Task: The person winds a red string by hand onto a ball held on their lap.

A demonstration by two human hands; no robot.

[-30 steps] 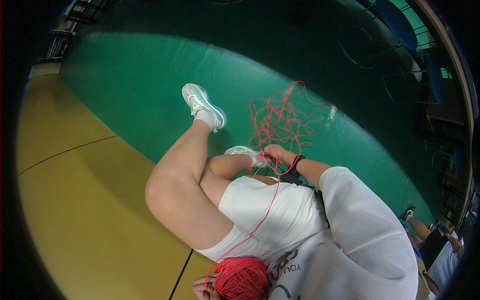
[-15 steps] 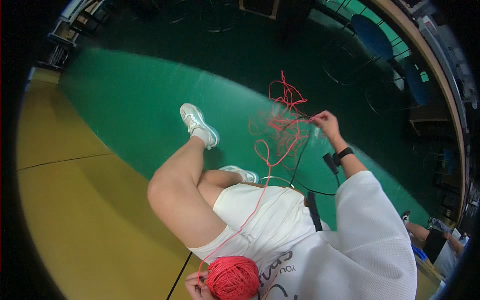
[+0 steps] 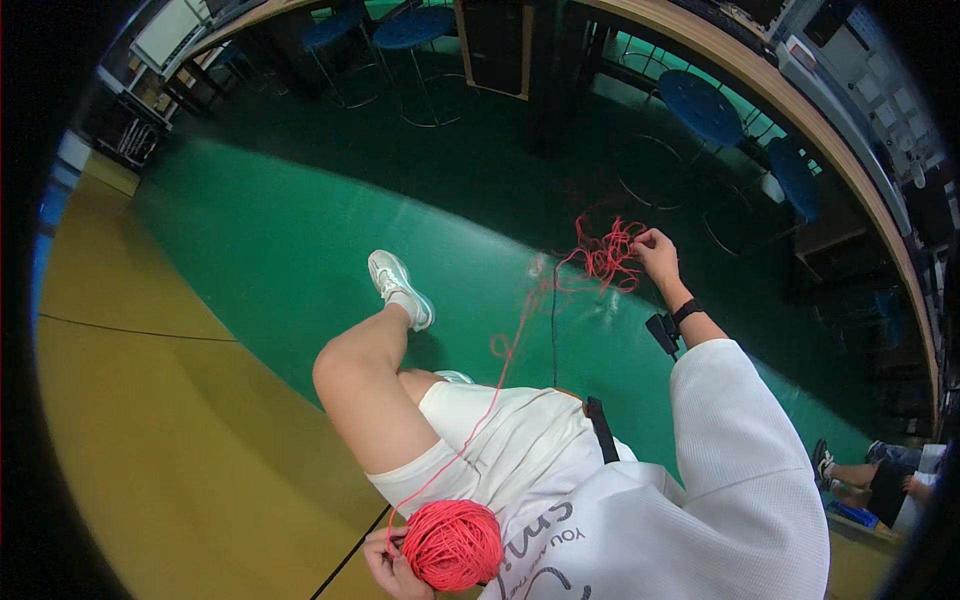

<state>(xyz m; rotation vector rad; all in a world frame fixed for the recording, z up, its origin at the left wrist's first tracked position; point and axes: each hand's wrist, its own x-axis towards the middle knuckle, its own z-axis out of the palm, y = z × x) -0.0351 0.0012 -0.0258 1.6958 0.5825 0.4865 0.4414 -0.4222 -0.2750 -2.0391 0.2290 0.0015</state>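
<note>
A round ball of red yarn (image 3: 452,545) rests against my lap at the bottom of the view. Its left side is gripped by my left hand (image 3: 388,562), whose fingers are closed around it with the strand passing by them. From there a single strand of yarn (image 3: 466,440) runs up across my white shorts, with a small loop in it, toward a loose tangle of red yarn (image 3: 605,256). My right hand (image 3: 657,260), arm stretched out ahead and to the right, pinches the tangle's right edge. Part of the tangle is smeared by motion.
A thin dark cable (image 3: 554,335) hangs below the tangle. Blue round stools (image 3: 700,105) stand by a long wooden counter (image 3: 690,28). Green floor (image 3: 270,230) meets yellow floor (image 3: 150,420) on the left. Another person's legs (image 3: 855,475) show at the far right.
The tangle has swung up and right and bunched closer to my right hand. A big loop in the strand is now small. The strand is straighter; my view has tilted up.
</note>
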